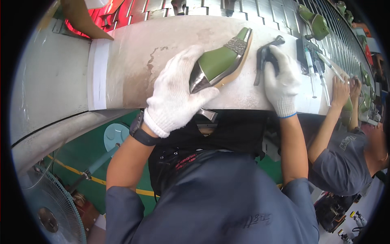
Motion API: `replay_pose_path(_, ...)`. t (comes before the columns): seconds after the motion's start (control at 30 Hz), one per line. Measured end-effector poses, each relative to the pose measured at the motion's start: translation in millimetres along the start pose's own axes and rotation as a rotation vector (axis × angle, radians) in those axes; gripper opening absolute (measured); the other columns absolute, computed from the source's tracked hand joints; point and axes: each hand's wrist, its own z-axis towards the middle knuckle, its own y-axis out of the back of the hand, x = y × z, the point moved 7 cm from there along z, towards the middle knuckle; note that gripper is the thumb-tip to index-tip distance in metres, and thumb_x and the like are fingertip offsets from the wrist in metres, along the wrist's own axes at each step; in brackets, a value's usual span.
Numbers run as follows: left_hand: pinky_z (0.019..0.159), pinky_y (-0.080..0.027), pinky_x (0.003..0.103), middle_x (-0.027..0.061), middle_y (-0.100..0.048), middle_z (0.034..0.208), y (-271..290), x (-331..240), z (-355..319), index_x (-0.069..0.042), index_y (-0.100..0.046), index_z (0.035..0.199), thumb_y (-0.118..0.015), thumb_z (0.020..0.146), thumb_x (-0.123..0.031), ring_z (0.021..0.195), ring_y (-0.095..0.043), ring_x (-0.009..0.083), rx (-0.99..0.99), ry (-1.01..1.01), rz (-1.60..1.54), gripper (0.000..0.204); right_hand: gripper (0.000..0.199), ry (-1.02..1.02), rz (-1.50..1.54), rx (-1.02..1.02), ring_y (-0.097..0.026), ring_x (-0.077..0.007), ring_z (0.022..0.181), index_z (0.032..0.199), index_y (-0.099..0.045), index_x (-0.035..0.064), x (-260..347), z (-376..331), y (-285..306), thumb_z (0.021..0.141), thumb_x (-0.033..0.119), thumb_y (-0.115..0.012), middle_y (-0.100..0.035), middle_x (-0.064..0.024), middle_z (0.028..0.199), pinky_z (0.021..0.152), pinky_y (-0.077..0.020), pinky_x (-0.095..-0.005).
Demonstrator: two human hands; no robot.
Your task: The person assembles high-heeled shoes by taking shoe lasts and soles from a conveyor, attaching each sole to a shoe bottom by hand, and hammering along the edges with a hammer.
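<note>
My left hand (174,91), in a white knit glove, is closed around the heel end of a green shoe (217,63). The shoe has silver trim, a textured grey band and a tan sole edge; its toe points to the upper right. It is tilted over the pale worktop. At the right, my gloved right hand (283,79) has thumb and forefinger around a dark metal tool that looks like lasting pincers (263,57). One long arm of the tool reaches toward me, and its knobbed end points away. The palm hides part of it.
Several syringes (309,65) lie right of my right hand, near a co-worker's hand (341,89). Beyond the worktop (134,53) runs a metal slat conveyor (260,10) with another green shoe (315,22). A fan (48,217) stands at lower left.
</note>
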Motion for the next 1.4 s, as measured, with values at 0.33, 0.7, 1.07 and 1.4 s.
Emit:
replay_pose_path(0.33,0.109,-0.055,0.047,0.0200,-0.068,0.131,-10,1,28,-0.001,-0.065,0.139,-0.098,0.075,-0.038,0.123,-0.069,0.0374,-0.002,0.077,0.143,0.081,0.052,0.031,-0.064,0.021,-0.070,-0.0404,0.112,0.141,-0.074,0.0101,5,-1,-6,0.091,-0.004,-0.067,-0.076,-0.0191,0.120,0.103,-0.0557,-0.0493)
replay_pose_path(0.7,0.108,-0.057,0.045,0.0236,-0.072,0.129,-26,-18,54,0.002,-0.060,0.147,-0.098,0.077,-0.038,0.121,-0.072,0.0384,0.037,0.020,0.204,0.090,0.044,0.053,0.036,0.221,-0.069,-0.0410,0.090,0.134,-0.071,0.0107,42,-11,-2,0.090,0.004,-0.069,-0.068,-0.0164,0.096,0.080,-0.0556,-0.0532)
replay_pose_path(1.07,0.118,-0.053,0.046,0.0277,-0.068,0.149,-36,-30,67,-0.003,-0.046,0.169,-0.094,0.082,-0.022,0.137,-0.068,0.0421,0.201,-0.057,0.075,0.101,0.029,-0.350,1.215,0.165,-0.075,-0.0255,0.122,0.135,-0.069,-0.0059,34,8,38,0.108,0.006,-0.068,-0.079,-0.0188,0.126,0.112,-0.0572,-0.0416)
replay_pose_path(1.4,0.110,-0.056,0.051,0.0286,-0.069,0.141,-34,-47,68,-0.004,-0.048,0.168,-0.092,0.083,-0.016,0.127,-0.069,0.0479,0.159,-0.239,0.192,0.097,0.037,-0.616,1.313,0.103,-0.072,-0.0433,0.128,0.136,-0.061,-0.0108,33,-31,-9,0.115,0.019,-0.055,-0.071,-0.0329,0.135,0.114,-0.0574,-0.0558)
